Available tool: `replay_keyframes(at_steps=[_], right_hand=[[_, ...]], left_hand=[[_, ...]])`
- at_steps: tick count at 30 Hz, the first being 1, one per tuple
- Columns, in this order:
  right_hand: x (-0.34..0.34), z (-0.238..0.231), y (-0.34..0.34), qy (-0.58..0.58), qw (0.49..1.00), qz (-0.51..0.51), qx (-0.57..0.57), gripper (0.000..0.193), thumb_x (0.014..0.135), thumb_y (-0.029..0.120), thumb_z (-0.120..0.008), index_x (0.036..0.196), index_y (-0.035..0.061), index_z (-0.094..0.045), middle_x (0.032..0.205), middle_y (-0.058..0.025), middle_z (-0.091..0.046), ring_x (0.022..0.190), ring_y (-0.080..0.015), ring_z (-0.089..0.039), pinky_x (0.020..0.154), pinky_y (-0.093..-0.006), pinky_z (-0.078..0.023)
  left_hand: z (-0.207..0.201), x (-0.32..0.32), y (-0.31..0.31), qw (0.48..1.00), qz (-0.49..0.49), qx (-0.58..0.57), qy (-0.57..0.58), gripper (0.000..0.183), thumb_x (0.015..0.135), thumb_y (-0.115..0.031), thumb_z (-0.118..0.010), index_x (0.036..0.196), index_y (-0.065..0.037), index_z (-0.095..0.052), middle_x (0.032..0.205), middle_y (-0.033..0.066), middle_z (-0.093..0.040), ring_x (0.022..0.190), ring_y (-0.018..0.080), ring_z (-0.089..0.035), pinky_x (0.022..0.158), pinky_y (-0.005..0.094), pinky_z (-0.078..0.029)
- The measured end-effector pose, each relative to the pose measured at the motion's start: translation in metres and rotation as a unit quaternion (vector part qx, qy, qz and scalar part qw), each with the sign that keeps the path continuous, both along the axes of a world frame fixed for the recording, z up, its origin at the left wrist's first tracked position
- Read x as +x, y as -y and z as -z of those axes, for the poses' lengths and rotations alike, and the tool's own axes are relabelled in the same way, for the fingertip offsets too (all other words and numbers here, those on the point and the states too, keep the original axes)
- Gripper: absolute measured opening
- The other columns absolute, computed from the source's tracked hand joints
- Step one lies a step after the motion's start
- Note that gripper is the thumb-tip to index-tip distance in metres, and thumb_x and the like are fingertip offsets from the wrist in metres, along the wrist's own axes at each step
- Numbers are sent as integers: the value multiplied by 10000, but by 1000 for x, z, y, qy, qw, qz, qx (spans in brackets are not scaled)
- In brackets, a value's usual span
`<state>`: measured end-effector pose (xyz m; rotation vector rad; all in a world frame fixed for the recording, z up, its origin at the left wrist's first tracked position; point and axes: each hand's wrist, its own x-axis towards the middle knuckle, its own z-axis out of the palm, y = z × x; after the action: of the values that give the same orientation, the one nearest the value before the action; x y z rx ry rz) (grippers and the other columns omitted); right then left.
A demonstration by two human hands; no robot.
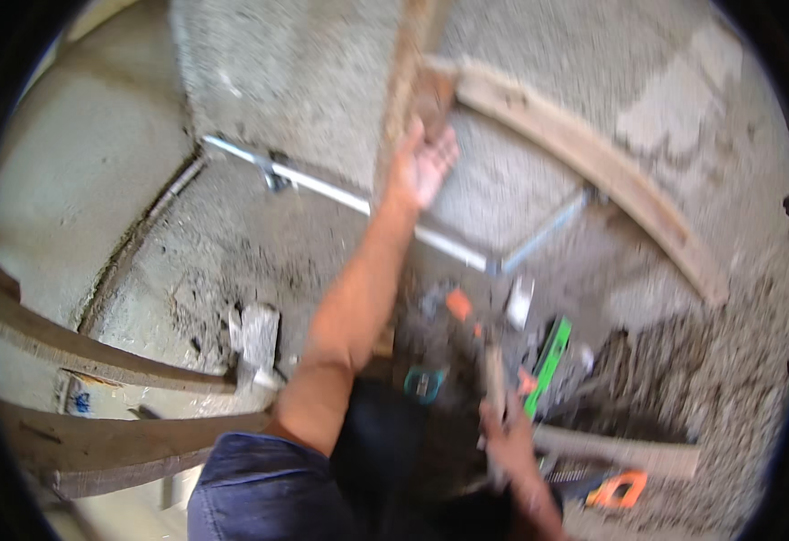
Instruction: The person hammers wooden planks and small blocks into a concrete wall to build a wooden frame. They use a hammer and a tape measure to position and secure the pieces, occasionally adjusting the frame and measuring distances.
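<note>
My left hand (424,169) reaches up and away from me, palm partly showing and fingers apart. Its fingertips are at a brown wooden block (433,97), where an upright timber (410,54) meets a long slanting plank (584,144). Blur hides whether they press on the block. Lower right, my right hand (509,439) is closed around a light brown wooden handle (495,377) that points away from me; the rest of that tool is unclear. Just right of it lies a green spirit level (551,359).
White metal strips (327,187) run along the wall's foot. An orange-handled saw (617,489) and a short board (624,451) lie at lower right. Curved-looking planks (96,347) come in from the left. A teal tape-measure-like object (424,384) and a whitish block (257,335) lie on the dirty floor.
</note>
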<state>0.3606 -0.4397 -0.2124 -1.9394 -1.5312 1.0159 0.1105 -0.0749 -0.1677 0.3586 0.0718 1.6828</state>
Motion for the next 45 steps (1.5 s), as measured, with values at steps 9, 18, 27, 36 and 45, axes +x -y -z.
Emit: replay_keyframes(at_steps=[9,18,27,36,45], right_hand=[[39,63,-77,244,954,-175,10,371,953,256,-678,1255,68,-573,967,-262,-742,940,-488,-715,849,-593,-542],[13,167,-123,382,898,-194,101,343,961,321,-702,1232,129,-616,1195,-171,-676,1104,-407,-667,889,-564,-564],[72,172,-173,405,905,-132,13,578,925,218,-706,1475,144,-545,1323,-210,-653,1117,-444,-709,919,-543,-572],[58,147,-164,368,927,-43,62,531,894,253,-791,1362,114,-579,1150,-194,-732,1020,-397,-738,887,-512,-572],[-7,82,-130,109,980,-12,163,530,880,269,-827,1298,68,-573,1053,-198,-732,945,-394,-730,830,-499,-552]], left_hand=[[56,-30,49,966,193,141,-98,391,897,-96,-679,1265,18,-614,1063,200,-738,940,290,-754,819,427,-656],[142,-87,124,917,85,-39,-387,691,895,-220,-806,1484,-119,-460,1298,133,-663,1099,298,-714,951,481,-620],[225,-111,213,738,99,-254,-617,464,925,24,-720,1352,-82,-576,1246,147,-716,1143,289,-703,961,503,-609],[267,-135,261,689,10,-159,-707,534,872,44,-784,1351,-9,-554,1257,85,-712,1143,211,-689,1002,373,-557],[290,-111,304,523,-167,-197,-812,504,877,-287,-858,1208,2,-610,1030,212,-780,969,340,-780,867,436,-598]])
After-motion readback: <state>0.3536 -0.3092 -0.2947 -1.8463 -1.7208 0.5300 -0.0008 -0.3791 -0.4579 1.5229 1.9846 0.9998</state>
